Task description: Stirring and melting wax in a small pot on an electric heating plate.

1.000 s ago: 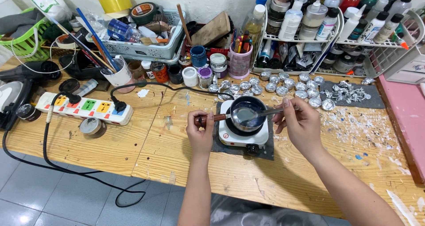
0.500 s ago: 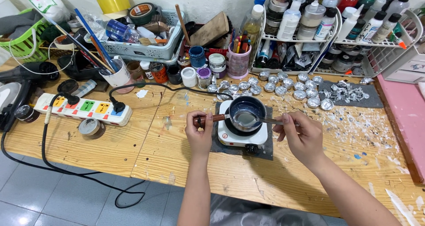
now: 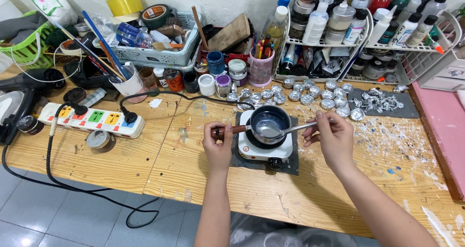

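Both hands busy: left hand (image 3: pixel 219 145) clamps the pot handle (image 3: pixel 231 129), right hand (image 3: pixel 332 139) pinches the spoon (image 3: pixel 290 129); slow, level stirring looks wisest.

The spoon's bowl (image 3: pixel 269 132) sinks into the pan's (image 3: pixel 267 123) pale, perhaps molten, contents, its tip hidden.

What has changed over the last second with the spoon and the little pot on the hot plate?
The right hand lifted the spoon handle after dipping it lower, its bowl staying in the small pot. Nothing was picked up or released. The left hand still grips the pot's wooden handle, and the white hot plate has not moved.
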